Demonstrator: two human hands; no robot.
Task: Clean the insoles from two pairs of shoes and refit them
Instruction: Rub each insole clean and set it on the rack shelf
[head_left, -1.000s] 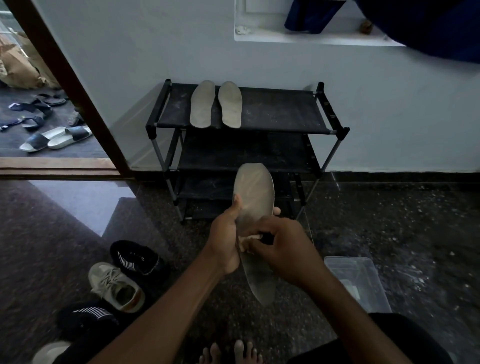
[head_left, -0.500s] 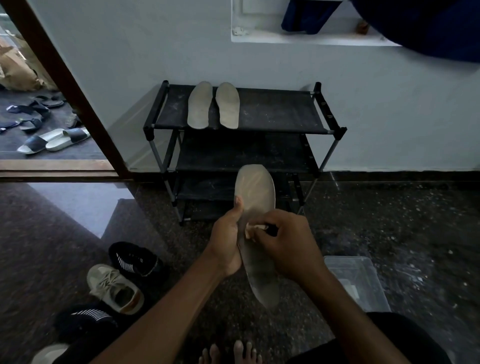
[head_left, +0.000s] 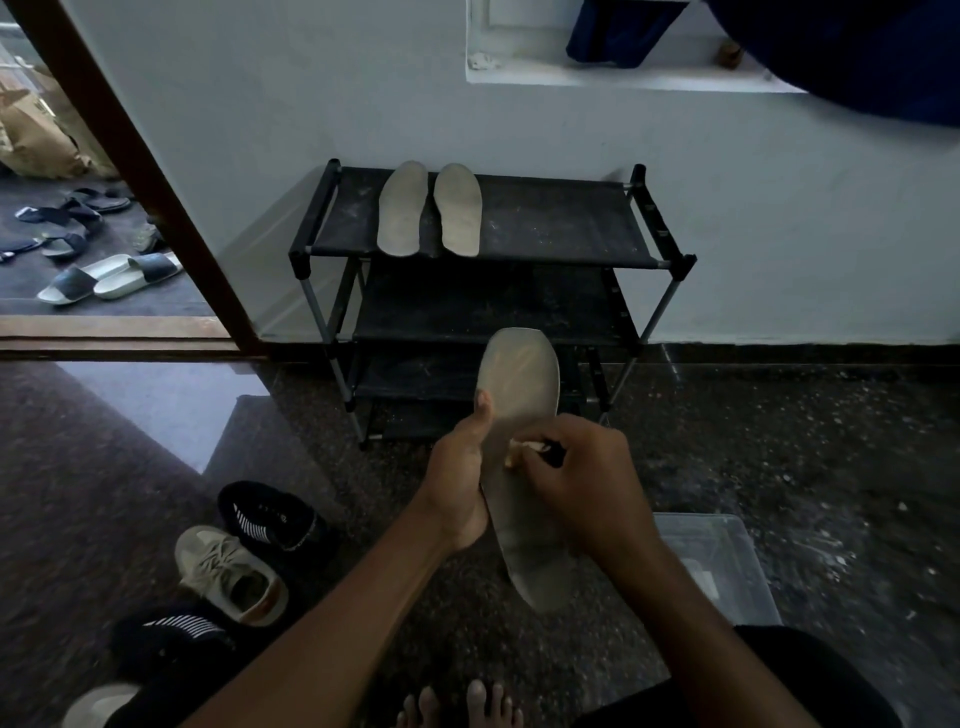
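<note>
My left hand (head_left: 460, 483) grips a grey insole (head_left: 519, 384) at its left edge, thumb up along the rim, holding it upright in front of me. My right hand (head_left: 582, 483) holds a small brush (head_left: 524, 448) with pale bristles against the middle of the insole. Two more grey insoles (head_left: 431, 208) lie side by side on the top shelf of the black shoe rack (head_left: 545, 228). On the floor at lower left stand a beige laced shoe (head_left: 228, 574) and a black shoe with white stripes (head_left: 270, 514); another black striped shoe (head_left: 176, 631) is nearer me.
A clear plastic tub (head_left: 727, 566) sits on the floor at my right. A doorway on the left leads to a floor with several sandals (head_left: 109, 275). The white wall stands behind the rack. My bare toes (head_left: 462, 706) show at the bottom edge.
My right hand with the brush has moved a little up the insole. The left hand keeps its grip on the insole.
</note>
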